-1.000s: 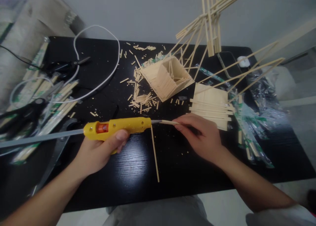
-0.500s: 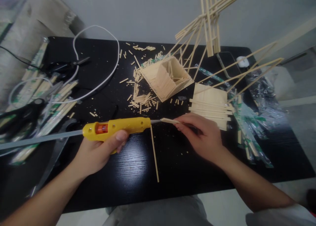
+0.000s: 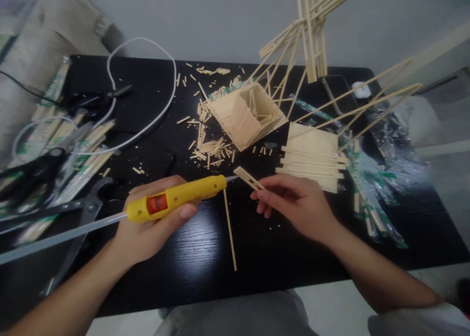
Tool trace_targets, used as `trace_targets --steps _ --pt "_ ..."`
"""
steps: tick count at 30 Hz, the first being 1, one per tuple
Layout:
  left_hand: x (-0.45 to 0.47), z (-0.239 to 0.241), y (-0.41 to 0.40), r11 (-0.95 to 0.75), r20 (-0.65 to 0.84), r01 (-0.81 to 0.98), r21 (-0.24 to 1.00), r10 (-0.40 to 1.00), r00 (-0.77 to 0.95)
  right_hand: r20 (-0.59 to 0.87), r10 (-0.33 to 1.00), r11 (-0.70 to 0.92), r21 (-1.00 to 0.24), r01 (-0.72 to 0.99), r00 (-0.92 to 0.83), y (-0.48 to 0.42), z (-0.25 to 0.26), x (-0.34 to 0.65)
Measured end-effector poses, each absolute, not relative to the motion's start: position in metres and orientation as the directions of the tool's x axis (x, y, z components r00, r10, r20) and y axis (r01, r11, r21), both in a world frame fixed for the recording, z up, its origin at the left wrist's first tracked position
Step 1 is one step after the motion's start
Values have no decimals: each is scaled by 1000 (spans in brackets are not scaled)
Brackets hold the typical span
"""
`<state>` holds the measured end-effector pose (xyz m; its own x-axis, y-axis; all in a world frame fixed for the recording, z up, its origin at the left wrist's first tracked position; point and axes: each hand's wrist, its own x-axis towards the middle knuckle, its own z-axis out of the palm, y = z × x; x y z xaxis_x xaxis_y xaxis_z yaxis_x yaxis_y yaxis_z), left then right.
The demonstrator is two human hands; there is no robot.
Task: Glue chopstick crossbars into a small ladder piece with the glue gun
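Observation:
My left hand (image 3: 154,228) is wrapped round a yellow hot glue gun (image 3: 191,191), whose long glue stick (image 3: 66,238) trails out of its back to the left. The gun's nozzle points right, close to the tip of a small piece of joined wooden sticks (image 3: 246,176). Between thumb and fingers, my right hand (image 3: 293,201) pinches that piece, which tilts up to the left and shows a narrow gap along it. A single loose wooden stick (image 3: 230,233) lies on the black table below the nozzle.
Behind my hands stands a stick-built box (image 3: 246,118) ringed by cut stick bits (image 3: 213,147). A flat wooden panel (image 3: 312,142) with sticks across it lies right of it. Scissors (image 3: 55,155), pliers (image 3: 90,204), a white cable (image 3: 174,76) and wrapped chopsticks (image 3: 88,164) crowd the left.
The glue gun has tilted, its back end dropping while the nozzle stays near the piece. My right hand has turned the stick piece, so its left end points higher and the gap shows.

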<state>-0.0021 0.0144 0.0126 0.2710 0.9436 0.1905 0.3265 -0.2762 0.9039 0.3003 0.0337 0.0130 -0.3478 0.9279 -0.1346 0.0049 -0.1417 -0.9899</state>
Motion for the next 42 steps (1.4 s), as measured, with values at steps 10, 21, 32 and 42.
trace_targets --steps 10,21,32,42 --pt "0 16 18 -425 340 442 790 904 260 -376 767 -544 -811 -215 -521 34 9 300" --pt "-3 -1 12 -513 393 532 674 858 330 -398 728 -597 -769 -230 -558 34 8 299" --pt "4 1 9 -544 383 598 589 839 386 -405 717 -608 -762 -225 -567 34 8 298" --pt "9 0 7 -544 436 654 526 832 342 -415 715 -614 -758 -221 -562 35 7 297"
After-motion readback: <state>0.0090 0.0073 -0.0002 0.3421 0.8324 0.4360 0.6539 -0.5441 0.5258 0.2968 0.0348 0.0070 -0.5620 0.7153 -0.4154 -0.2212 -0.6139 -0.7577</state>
